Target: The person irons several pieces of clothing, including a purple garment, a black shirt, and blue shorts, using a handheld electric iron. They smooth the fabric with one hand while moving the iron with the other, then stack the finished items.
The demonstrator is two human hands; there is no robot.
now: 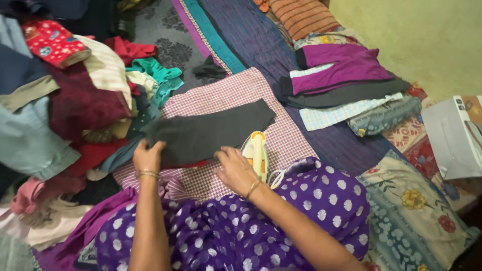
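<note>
A dark grey garment [211, 131] lies folded flat on a pink-and-white checked cloth [236, 90]. My left hand [148, 156] grips its near left edge, fingers curled over the fabric. My right hand [233, 168] rests palm down on its near right corner. A yellow and white electric iron [256, 153] stands just right of my right hand, touching the checked cloth. Both wrists wear thin bangles. My lap is covered by purple cloth with white dots [241, 226].
A heap of mixed unfolded clothes [65, 110] fills the left side. A stack of folded garments [346, 80] lies at the right on a striped purple bedcover [261, 40]. A floral pillow [411, 211] and a white box [452, 135] sit at far right.
</note>
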